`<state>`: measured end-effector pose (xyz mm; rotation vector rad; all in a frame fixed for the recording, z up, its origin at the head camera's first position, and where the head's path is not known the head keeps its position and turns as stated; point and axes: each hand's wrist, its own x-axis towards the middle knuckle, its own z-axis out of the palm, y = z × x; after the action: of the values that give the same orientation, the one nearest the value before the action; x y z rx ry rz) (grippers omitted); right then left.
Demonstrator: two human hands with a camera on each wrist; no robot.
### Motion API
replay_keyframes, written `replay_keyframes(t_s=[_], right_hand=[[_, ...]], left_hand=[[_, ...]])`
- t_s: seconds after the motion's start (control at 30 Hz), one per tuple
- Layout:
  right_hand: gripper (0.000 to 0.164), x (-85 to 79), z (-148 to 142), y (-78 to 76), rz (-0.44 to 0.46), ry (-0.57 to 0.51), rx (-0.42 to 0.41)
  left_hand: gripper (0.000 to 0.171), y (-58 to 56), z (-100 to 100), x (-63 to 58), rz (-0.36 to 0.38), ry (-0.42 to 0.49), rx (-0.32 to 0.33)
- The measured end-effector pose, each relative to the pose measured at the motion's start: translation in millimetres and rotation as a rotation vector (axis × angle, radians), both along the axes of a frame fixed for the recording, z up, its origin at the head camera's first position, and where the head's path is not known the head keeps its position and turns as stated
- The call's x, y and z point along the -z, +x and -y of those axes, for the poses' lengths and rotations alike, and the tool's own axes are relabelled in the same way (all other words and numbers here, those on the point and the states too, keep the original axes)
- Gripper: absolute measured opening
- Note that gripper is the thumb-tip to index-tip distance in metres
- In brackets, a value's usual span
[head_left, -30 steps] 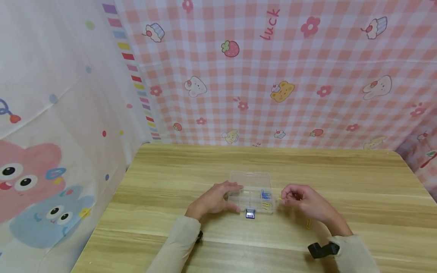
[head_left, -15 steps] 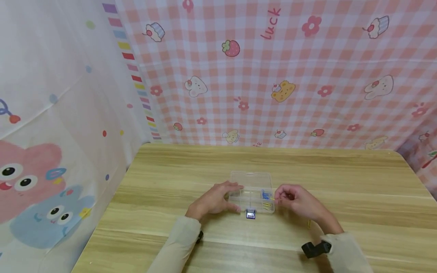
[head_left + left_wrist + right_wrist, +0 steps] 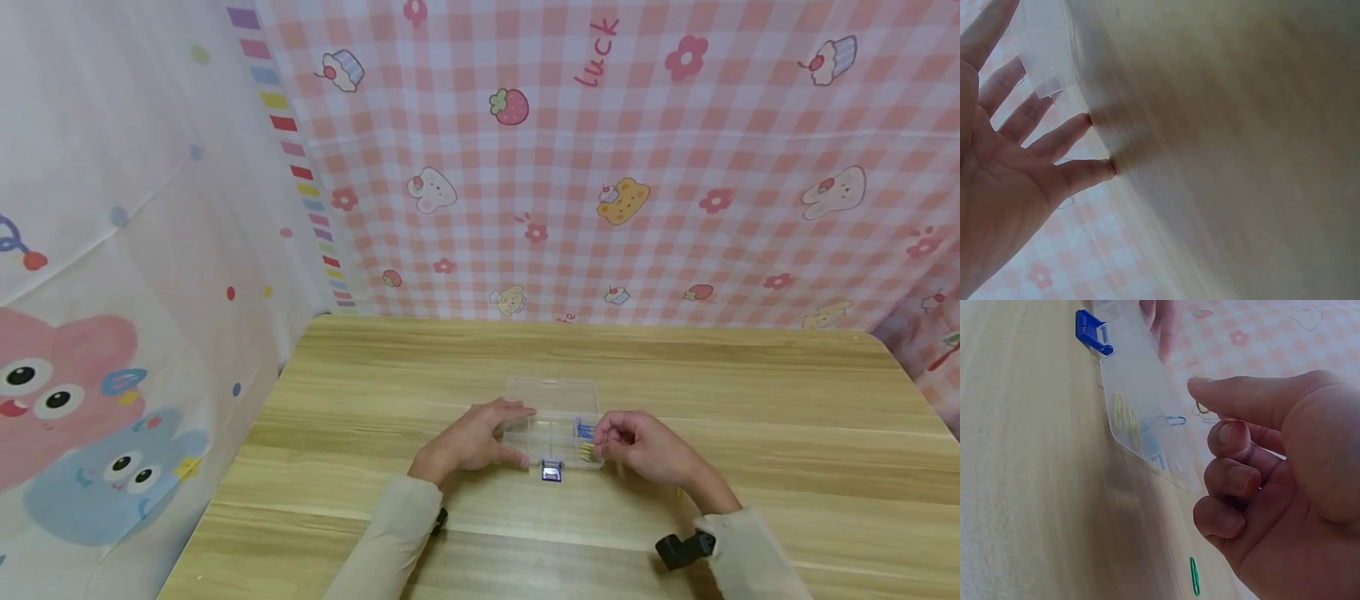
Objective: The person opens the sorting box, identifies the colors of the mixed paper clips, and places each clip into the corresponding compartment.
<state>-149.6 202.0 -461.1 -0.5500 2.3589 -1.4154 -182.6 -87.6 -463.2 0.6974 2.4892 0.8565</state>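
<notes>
A clear plastic compartment box [image 3: 538, 450] lies on the table with its lid [image 3: 551, 393] folded back. Blue paper clips [image 3: 584, 428] lie in a right-hand compartment, and yellow paper clips [image 3: 587, 452] in the one in front. My left hand [image 3: 472, 435] rests against the box's left end, fingers and thumb spread and mostly straight. At the right end, over the compartments, my right hand [image 3: 643, 448] pinches a yellowish paper clip [image 3: 1202, 407] between thumb and forefinger; its other fingers are curled. Most of that clip is hidden by the fingers.
The box's blue latch [image 3: 551, 471] hangs open at the front. A yellow paper clip [image 3: 678, 496] lies on the table beside my right forearm. In the right wrist view a green paper clip [image 3: 1195, 576] lies near the hand. A checked cloth [image 3: 465, 242] hangs behind the table.
My right hand has moved left with the yellow paper clip, from beside the box to over its right-hand compartments. The left hand has stayed on the box.
</notes>
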Motion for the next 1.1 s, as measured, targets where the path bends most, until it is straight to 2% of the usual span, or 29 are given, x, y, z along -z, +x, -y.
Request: replay_keyframes(t_s=[0.47,0.73,1.1], right_hand=[[0.004,-4.5,-11.7,5.1,-0.012,0.032,0.034],[0.009,-5.5,-37.3,14.7,-0.038,0.071,0.041],[0.009,0.1,-76.3,31.8,-0.102,0.054,0.010]], left_hand=[[0.070,0.0,0.0,0.7,-0.018,-0.003,0.009],[0.070,-0.3,-0.6,0.3,-0.024,0.001,0.012],[0.070,-0.6,-1.5,1.3,-0.026,0.002,-0.004]])
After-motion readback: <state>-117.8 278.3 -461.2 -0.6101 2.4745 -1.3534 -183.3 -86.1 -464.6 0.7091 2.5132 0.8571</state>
